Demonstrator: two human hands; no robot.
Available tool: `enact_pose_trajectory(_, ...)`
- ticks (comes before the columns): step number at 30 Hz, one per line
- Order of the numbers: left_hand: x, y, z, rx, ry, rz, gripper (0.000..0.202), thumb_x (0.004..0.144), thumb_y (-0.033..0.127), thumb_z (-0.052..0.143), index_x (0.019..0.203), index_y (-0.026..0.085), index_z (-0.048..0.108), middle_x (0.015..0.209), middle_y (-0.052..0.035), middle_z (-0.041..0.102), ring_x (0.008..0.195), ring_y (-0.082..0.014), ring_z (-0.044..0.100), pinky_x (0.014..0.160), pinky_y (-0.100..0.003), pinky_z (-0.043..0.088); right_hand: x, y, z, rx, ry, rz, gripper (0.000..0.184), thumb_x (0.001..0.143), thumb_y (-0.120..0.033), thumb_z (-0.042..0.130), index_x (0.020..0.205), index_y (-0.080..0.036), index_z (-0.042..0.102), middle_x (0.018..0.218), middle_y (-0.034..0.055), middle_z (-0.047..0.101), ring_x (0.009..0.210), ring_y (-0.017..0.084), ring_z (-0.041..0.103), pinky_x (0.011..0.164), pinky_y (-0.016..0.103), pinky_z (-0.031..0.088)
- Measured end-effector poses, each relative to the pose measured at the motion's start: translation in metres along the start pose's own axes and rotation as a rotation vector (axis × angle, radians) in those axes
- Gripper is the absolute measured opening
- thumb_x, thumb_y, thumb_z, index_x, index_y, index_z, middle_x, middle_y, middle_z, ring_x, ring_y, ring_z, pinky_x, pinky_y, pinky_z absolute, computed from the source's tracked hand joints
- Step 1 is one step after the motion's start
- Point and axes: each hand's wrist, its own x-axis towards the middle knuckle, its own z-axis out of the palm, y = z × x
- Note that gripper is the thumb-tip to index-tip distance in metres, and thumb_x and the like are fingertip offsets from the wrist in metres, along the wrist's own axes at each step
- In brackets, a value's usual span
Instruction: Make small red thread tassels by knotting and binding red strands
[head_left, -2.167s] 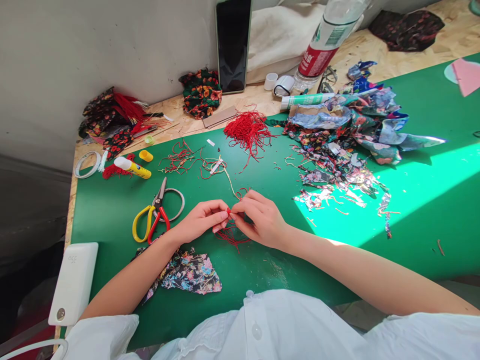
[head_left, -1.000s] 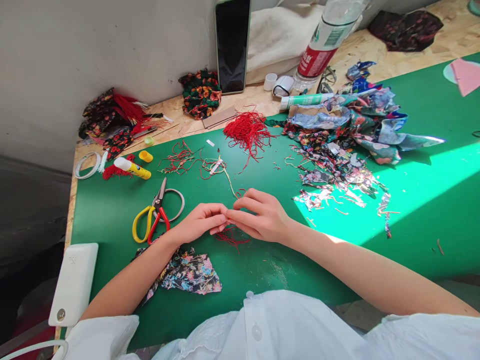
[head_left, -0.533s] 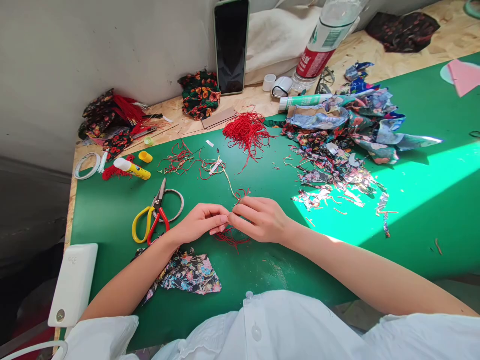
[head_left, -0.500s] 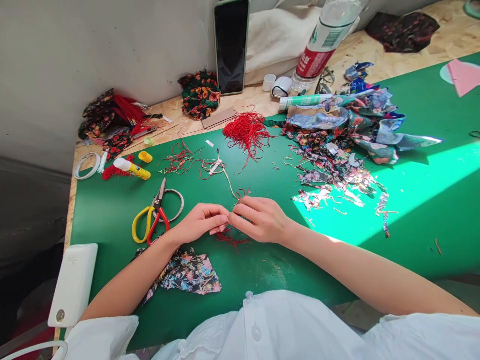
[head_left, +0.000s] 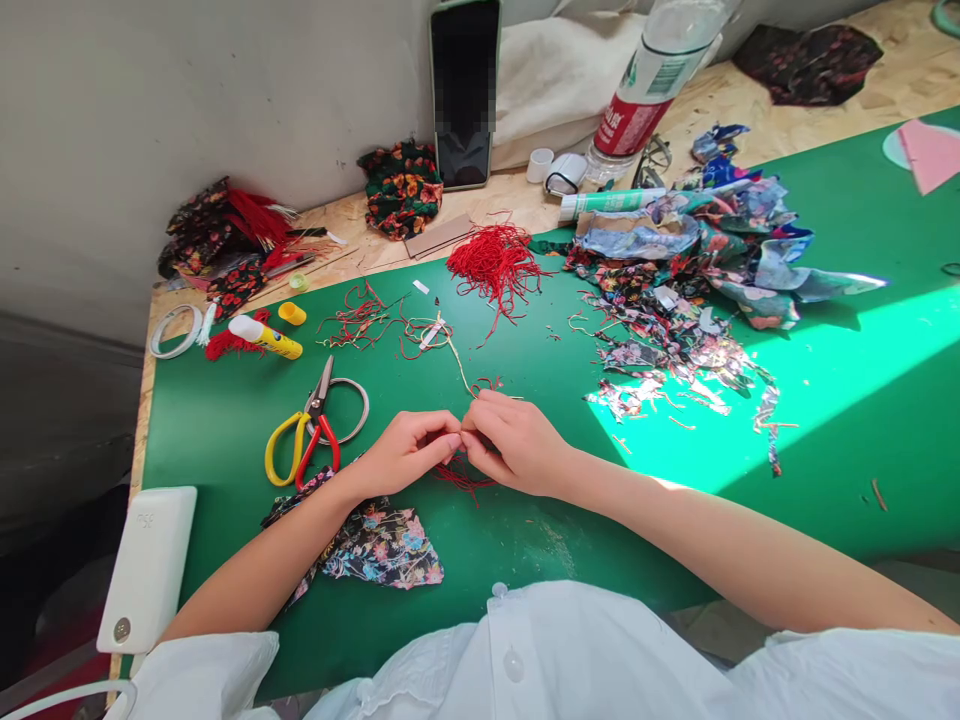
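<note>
My left hand [head_left: 412, 448] and my right hand [head_left: 517, 440] meet at the fingertips over the green mat, both pinched closed on red thread. Loose ends of this red thread [head_left: 463, 478] hang below the fingers, and the pinched part is hidden. A cream cord [head_left: 456, 355] runs from a small loop down to my right hand's fingers. Left of my left hand lie scissors [head_left: 313, 425] with one yellow and one red handle, partly over a pale ring [head_left: 365, 400]. Under my left forearm is a dark floral cloth scrap [head_left: 390, 545].
A red thread pile [head_left: 496, 262] lies beyond the hands. Cloth scraps [head_left: 720, 240] heap up at right, beside a glue tube [head_left: 611, 203] and bottle [head_left: 637, 110]. A glue stick [head_left: 266, 338] and white power bank [head_left: 148, 570] are at left. A phone [head_left: 463, 95] leans against the wall.
Both hands stay together at the same place, with the fingers shifted slightly and the left fingers more curled. The rest of the table looks the same.
</note>
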Motion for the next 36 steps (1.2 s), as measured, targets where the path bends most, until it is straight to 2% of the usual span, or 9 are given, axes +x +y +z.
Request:
enact_pose_trajectory(7,-0.001,-0.001,-0.001,0.001,-0.012,-0.013,0.022,0.088,0.031,0.05,0.076,0.014,0.055,0.063,0.0039,0.041,0.059,-0.008,0.033,0.054,-0.022,0.027,0.001,0.0,-0.002,0.049,0.012,-0.037,0.015,0.091,-0.018,0.045,0.075,-0.019,0.047,0.062,-0.0024,0.048,0.059,0.011,0.036,0.056,0.024,0.03)
enact_pose_trajectory(12,-0.001,-0.005,-0.001,-0.138,-0.005,-0.012,0.025,0.088,0.037,0.052,0.079,0.014,0.057,0.065,0.0029,0.043,0.059,-0.0083,0.034,0.055,-0.022,0.028,0.002,-0.001,-0.008,0.055,0.036,-0.067,0.016,0.093,-0.017,0.042,0.077,-0.019,0.048,0.065,-0.0003,0.051,0.062,0.013,0.037,0.059,0.026,0.032)
enact_pose_trajectory(16,0.001,-0.008,-0.001,-0.231,0.051,0.103,0.024,0.088,0.037,0.054,0.078,0.016,0.058,0.073,-0.0006,0.048,0.065,-0.0104,0.041,0.062,-0.024,0.035,0.004,0.002,-0.014,0.073,0.099,0.08,0.016,0.093,-0.015,0.038,0.081,-0.018,0.049,0.069,0.0014,0.054,0.065,0.014,0.041,0.063,0.027,0.035)
enact_pose_trajectory(20,0.002,-0.005,-0.002,-0.178,0.132,0.223,0.023,0.088,0.036,0.054,0.076,0.017,0.06,0.085,-0.0057,0.054,0.081,-0.0152,0.049,0.076,-0.028,0.041,0.007,0.005,-0.017,-0.015,0.131,0.25,0.016,0.094,-0.017,0.039,0.081,-0.018,0.049,0.07,0.0023,0.055,0.067,0.015,0.042,0.065,0.028,0.036)
enact_pose_trajectory(26,0.003,-0.006,-0.002,-0.168,0.213,0.306,0.021,0.089,0.034,0.054,0.077,0.019,0.062,0.09,-0.0069,0.057,0.092,-0.0179,0.053,0.088,-0.034,0.042,0.008,0.013,-0.018,-0.338,0.017,0.317,0.014,0.092,-0.018,0.043,0.086,-0.015,0.056,0.081,0.0067,0.06,0.072,0.018,0.042,0.067,0.031,0.03)
enact_pose_trajectory(30,0.004,-0.01,0.001,-0.331,0.198,0.369,0.019,0.091,0.031,0.052,0.079,0.019,0.061,0.08,-0.0055,0.064,0.101,-0.0208,0.058,0.095,-0.04,0.042,0.007,0.019,-0.016,-0.487,-0.031,0.311,0.015,0.092,-0.022,0.046,0.092,-0.014,0.059,0.087,0.0083,0.061,0.077,0.02,0.043,0.068,0.032,0.028)
enact_pose_trajectory(36,0.003,-0.005,0.003,-0.642,0.146,0.236,0.021,0.089,0.034,0.055,0.078,0.017,0.057,0.072,-0.0011,0.064,0.08,-0.0182,0.067,0.087,-0.041,0.049,0.007,0.022,-0.014,-0.534,-0.104,0.295,0.02,0.094,-0.027,0.047,0.085,-0.016,0.061,0.085,0.0082,0.06,0.075,0.02,0.041,0.066,0.032,0.025)
